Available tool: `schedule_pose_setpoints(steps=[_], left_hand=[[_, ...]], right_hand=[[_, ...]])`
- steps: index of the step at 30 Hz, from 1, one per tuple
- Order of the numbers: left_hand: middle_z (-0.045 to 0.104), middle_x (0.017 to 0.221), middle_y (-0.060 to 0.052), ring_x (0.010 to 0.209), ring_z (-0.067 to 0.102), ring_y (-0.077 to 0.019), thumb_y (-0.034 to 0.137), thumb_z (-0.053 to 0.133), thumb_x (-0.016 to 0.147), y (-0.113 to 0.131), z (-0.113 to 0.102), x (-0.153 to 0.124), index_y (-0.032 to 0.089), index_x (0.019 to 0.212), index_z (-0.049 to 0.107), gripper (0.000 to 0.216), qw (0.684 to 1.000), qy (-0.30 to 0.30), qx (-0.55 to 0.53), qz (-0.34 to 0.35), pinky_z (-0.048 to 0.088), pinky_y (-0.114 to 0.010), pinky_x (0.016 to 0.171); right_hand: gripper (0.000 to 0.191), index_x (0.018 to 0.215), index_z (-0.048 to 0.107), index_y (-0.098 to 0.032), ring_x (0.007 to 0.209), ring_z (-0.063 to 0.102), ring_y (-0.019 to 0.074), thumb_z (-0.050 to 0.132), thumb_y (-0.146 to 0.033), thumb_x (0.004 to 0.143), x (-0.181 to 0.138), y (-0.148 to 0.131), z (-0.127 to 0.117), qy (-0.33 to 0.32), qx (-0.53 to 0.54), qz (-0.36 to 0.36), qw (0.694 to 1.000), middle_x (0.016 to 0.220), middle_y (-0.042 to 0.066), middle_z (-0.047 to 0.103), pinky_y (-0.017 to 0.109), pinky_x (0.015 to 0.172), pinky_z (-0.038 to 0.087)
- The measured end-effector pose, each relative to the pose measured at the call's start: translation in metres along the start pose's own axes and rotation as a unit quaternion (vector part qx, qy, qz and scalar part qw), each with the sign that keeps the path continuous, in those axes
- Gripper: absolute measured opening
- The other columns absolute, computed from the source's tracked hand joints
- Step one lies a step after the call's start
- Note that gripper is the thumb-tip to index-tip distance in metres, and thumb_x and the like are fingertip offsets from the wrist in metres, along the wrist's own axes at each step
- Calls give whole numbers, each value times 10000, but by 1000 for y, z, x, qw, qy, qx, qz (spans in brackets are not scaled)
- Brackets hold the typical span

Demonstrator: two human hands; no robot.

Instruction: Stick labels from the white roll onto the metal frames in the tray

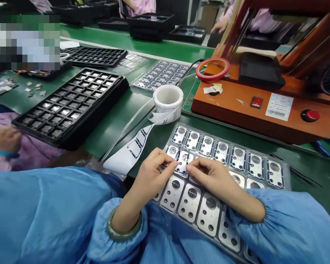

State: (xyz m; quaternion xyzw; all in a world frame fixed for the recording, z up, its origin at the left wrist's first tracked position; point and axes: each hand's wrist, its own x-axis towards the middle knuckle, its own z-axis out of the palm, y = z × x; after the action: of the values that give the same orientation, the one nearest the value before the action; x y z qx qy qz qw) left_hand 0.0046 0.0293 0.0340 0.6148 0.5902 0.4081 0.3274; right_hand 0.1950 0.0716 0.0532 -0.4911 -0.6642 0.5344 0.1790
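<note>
Head view: my left hand (151, 176) and right hand (211, 176) pinch a metal plate (183, 161); the tray's (287, 176) far row is stickered, near row bare.

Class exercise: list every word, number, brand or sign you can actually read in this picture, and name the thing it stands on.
No text here can be read.
White label on the orange machine: printed lines, too small to read.
Pixelated patch at upper left: blurred out.
Label roll and its strip: outlined shapes only, no words.
Metal plates under the hands: none.
</note>
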Motion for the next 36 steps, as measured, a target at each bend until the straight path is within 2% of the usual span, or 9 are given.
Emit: schedule_pose_setpoints(steps=[4,19,25,36], left_hand=[[537,806,24,725,519,-83,174,615,860,-4,2,3,204,807,644,67,1000,-14,2,23,411,-205,636],[529,761,3,704,539,-102,164,631,849,-9,2,2,166,779,648,72,998,-37,25,33,430,-240,615],[529,827,-25,772,544,-124,162,655,824,-7,3,2,154,784,673,45,997,-32,47,48,457,-256,648],[533,806,-22,751,546,-135,160,647,827,-8,4,3,164,784,669,48,997,-31,53,47,457,-268,624]], right_hand=[[187,721,634,-196,587,523,113,567,-315,849,-1,4,4,18,-16,-22,999,653,-21,598,240,536,382],[155,719,597,-189,590,498,91,554,-210,866,-2,1,5,-4,-57,-57,997,653,-37,558,227,534,352],[161,714,597,-184,589,501,88,550,-190,867,-2,0,6,0,-66,-58,996,649,-35,552,225,538,357],[153,718,603,-189,580,502,92,555,-191,864,-2,0,6,6,-76,-56,995,649,-33,558,229,530,356]])
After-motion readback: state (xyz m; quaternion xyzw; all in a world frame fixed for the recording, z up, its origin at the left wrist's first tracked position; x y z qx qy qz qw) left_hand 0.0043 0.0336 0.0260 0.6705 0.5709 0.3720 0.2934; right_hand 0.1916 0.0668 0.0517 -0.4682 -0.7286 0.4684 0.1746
